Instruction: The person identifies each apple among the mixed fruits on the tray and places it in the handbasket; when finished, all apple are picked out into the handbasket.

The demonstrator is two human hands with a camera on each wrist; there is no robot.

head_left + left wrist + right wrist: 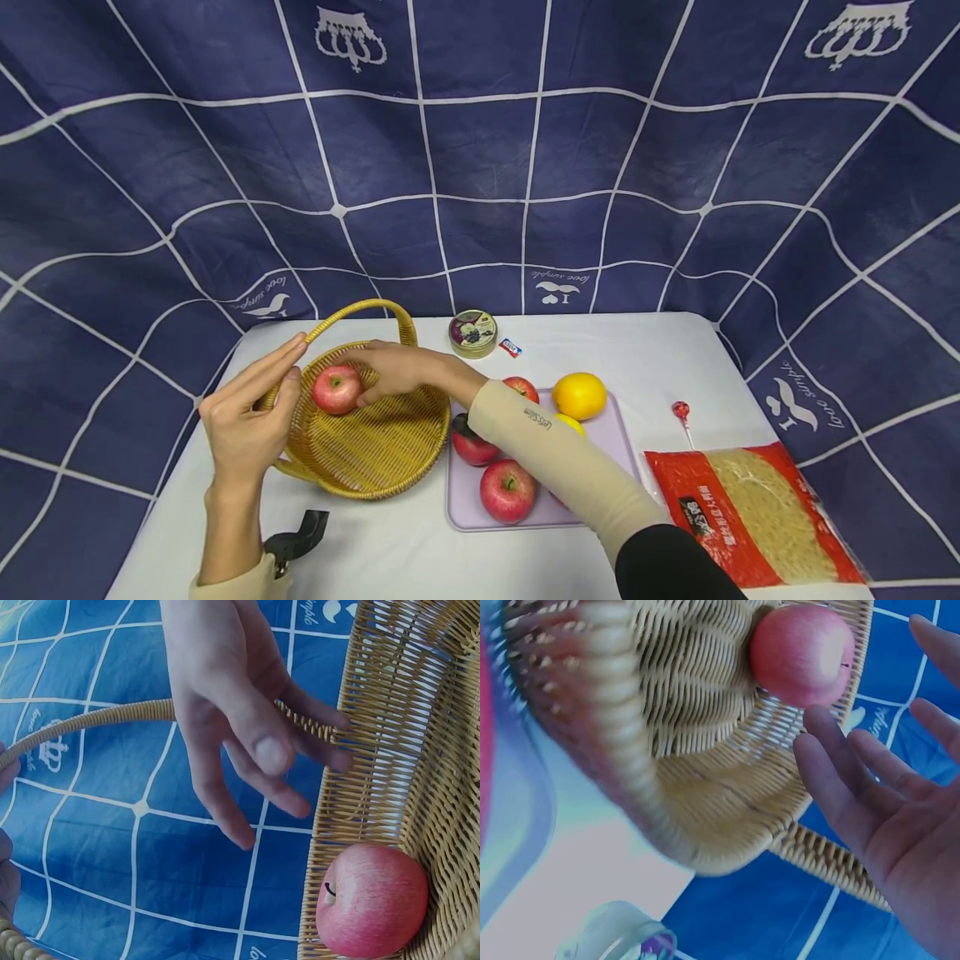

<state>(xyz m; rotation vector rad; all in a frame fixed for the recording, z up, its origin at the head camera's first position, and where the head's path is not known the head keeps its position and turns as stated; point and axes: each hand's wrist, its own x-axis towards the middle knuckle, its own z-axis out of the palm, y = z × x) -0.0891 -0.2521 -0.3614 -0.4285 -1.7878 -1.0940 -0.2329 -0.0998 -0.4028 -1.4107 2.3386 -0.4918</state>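
Note:
A yellow wicker basket (pixel 375 450) stands at the left of the table, its arched handle (pixel 360 307) rising over the far side. My left hand (pixel 247 417) holds the handle at the basket's left, with the handle passing between the thumb and long, fairly straight fingers. Inside the basket, against the left wall, lies a red apple (pixel 335 390). Reaching in from the right, my right hand (pixel 390 367) is beside that apple. Its fingers (pixel 829 784) are spread and loose, apart from the apple in the right wrist view, with nothing in the palm.
Right of the basket, a lilac tray (pixel 468 527) bears red apples (pixel 507 492) and yellow fruit (pixel 580 396), partly covered by my right sleeve. Behind are a round tin (pixel 472 333) and a small wrapper (pixel 511 347). A lollipop (pixel 680 410) and a red-and-clear food bag (pixel 750 512) lie at right.

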